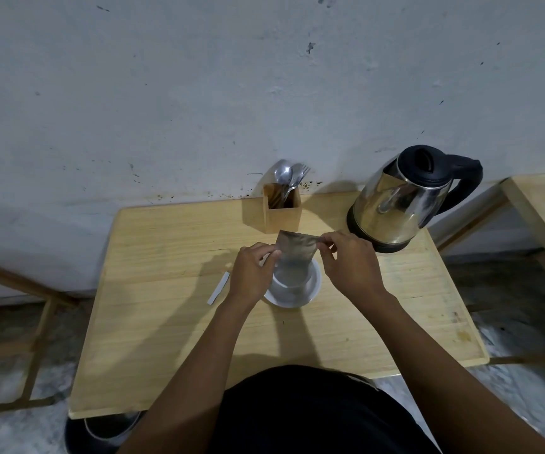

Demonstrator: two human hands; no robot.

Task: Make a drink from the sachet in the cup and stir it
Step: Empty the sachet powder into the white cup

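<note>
We hold the sachet (295,253) with both hands, right over the cup (294,286). Our left hand (253,273) has a tight grip on the left edge of the sachet, with the thumb and fingers pinched on it about halfway down. Our right hand (349,263) pinches the top right corner with the thumb and first finger. The sachet is silver and stands up between our two hands, and its bottom end dips down into the mouth of the cup. We cannot tell if powder is coming out. The cup is white and sits on a white saucer (292,301) near the middle of the wooden counter (166,339). Just to the left of our left hand a small white strip (218,288) lies flat on the counter. Behind the sachet, by the wall (199,93), a wooden box (281,208) holds spoons (284,175) and a fork, standing up. To the right of the box, near our right hand, stands a shiny metal kettle (402,198) with a black lid and a black handle.
</note>
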